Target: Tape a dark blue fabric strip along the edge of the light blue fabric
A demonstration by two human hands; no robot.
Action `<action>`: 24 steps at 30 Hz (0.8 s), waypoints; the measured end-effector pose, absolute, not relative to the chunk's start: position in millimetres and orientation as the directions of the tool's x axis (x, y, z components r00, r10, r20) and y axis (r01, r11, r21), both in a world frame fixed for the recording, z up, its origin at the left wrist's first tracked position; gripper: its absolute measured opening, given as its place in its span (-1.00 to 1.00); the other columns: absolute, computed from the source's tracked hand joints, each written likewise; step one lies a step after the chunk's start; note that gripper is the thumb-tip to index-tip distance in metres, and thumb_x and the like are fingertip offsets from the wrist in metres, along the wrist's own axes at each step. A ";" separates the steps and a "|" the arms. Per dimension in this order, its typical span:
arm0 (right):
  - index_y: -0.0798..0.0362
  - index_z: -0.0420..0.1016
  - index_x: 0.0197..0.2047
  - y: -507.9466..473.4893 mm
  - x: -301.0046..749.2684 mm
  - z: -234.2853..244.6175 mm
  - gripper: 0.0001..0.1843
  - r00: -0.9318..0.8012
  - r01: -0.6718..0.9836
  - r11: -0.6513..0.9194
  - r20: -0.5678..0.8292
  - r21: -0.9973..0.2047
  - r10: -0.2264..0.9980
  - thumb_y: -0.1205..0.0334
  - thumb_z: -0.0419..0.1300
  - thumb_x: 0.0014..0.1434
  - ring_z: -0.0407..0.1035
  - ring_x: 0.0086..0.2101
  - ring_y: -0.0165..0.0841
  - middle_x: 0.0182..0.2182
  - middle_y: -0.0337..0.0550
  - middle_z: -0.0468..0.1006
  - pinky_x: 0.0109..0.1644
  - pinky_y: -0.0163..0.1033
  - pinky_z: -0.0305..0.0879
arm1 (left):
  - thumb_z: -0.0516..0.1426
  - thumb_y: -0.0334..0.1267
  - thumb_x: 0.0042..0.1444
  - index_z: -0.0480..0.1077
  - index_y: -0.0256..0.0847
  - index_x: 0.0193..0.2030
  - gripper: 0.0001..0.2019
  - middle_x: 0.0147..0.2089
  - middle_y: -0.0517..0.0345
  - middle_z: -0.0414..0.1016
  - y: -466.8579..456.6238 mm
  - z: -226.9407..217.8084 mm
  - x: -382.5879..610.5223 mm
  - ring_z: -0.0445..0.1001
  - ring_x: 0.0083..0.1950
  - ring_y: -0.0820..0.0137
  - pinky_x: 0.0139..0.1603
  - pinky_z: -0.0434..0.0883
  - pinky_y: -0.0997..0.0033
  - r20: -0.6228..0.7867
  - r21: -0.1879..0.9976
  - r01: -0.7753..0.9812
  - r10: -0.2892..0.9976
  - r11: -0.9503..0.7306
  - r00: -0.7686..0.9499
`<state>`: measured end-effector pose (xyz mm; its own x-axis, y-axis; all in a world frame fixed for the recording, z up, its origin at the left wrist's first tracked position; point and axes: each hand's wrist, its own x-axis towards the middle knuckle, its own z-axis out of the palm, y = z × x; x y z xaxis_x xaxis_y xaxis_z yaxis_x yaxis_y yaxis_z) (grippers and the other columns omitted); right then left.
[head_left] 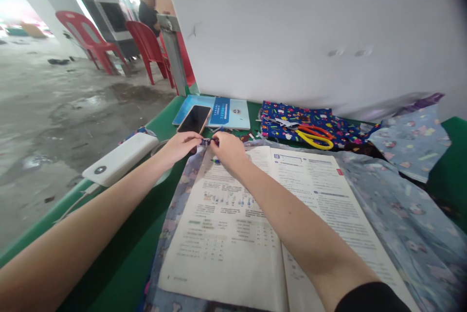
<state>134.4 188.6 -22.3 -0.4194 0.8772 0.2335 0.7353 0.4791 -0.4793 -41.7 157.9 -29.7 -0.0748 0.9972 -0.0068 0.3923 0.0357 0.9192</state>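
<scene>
Black sleeve [372, 297] cloth is nearest, and beyond it my right hand [229, 149] and left hand [182, 146] are close together, fingers pinched on a small dark strip [206, 141] that is partly hidden between them at the far left corner of the open book [226, 273]. Under that book a patterned sheet [412, 224] spreads out to the right of my grip; just beyond my left hand lies a phone [195, 119], and well right of my fingers are scissors [315, 139].

Dark strip [206, 141], cream book [233, 273], grey-blue patterned sheet [408, 224], navy multicolour-print material [288, 110], orange and yellow scissor handles [314, 137]
</scene>
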 end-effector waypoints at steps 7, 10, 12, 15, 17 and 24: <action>-0.04 0.51 -0.24 192.6 138.9 -23.7 -0.81 -0.479 0.734 0.552 0.275 -0.395 0.834 0.14 0.08 0.22 0.45 -0.21 -0.26 -0.22 -0.19 0.60 -0.26 -0.23 0.22 | 0.18 -0.04 -0.03 0.51 -0.20 -0.30 -0.72 -0.44 0.18 0.44 160.4 -30.2 -42.7 0.35 -0.42 0.41 -0.37 0.28 0.42 -0.028 0.943 0.329 0.996 0.056 -0.089; -0.04 0.51 -0.25 192.2 138.9 -21.6 -0.81 -0.482 0.742 0.557 0.279 -0.373 0.830 0.14 0.09 0.23 0.45 -0.23 -0.27 -0.23 -0.19 0.60 -0.27 -0.24 0.21 | 0.16 0.02 0.01 0.52 -0.19 -0.31 -0.69 -0.44 0.17 0.45 159.1 -27.4 -42.3 0.36 -0.42 0.40 -0.37 0.29 0.42 -0.019 0.942 0.333 0.996 0.045 -0.082; -0.04 0.52 -0.25 191.2 138.1 -19.9 -0.81 -0.487 0.751 0.560 0.279 -0.351 0.828 0.15 0.09 0.24 0.45 -0.23 -0.28 -0.22 -0.19 0.61 -0.27 -0.24 0.21 | 0.17 0.05 0.01 0.53 -0.19 -0.28 -0.67 -0.41 0.16 0.49 157.4 -24.9 -42.0 0.38 -0.39 0.39 -0.34 0.29 0.42 0.021 0.911 0.412 0.998 0.008 -0.066; -0.04 0.54 -0.25 189.0 137.4 -18.0 -0.80 -0.507 0.750 0.588 0.306 -0.304 0.806 0.16 0.08 0.25 0.43 -0.19 -0.26 -0.24 -0.17 0.60 -0.24 -0.23 0.23 | 0.24 0.03 -0.05 0.53 -0.21 -0.21 -0.63 -0.30 0.12 0.56 155.6 -23.4 -42.2 0.45 -0.30 0.34 -0.24 0.32 0.39 0.069 0.856 0.516 0.997 -0.043 -0.030; -0.03 0.55 -0.26 188.0 137.7 -17.5 -0.78 -0.524 0.734 0.619 0.347 -0.279 0.778 0.15 0.08 0.26 0.40 -0.12 -0.23 -0.26 -0.15 0.60 -0.21 -0.21 0.25 | 0.26 0.01 -0.08 0.53 -0.23 -0.19 -0.61 -0.30 0.09 0.58 155.7 -24.7 -43.0 0.47 -0.27 0.30 -0.22 0.33 0.37 0.087 0.829 0.556 0.996 -0.059 -0.025; 0.01 0.46 0.02 193.5 142.4 -20.1 -0.65 -0.459 0.720 0.584 0.374 -0.376 0.806 0.34 0.01 0.22 0.43 -0.11 -0.25 -0.13 -0.14 0.59 -0.05 -0.17 0.28 | 0.20 -0.02 -0.02 0.53 -0.23 -0.24 -0.67 -0.40 0.16 0.53 154.8 -28.7 -42.8 0.43 -0.36 0.33 -0.32 0.26 0.39 0.132 0.772 0.633 0.988 -0.055 -0.075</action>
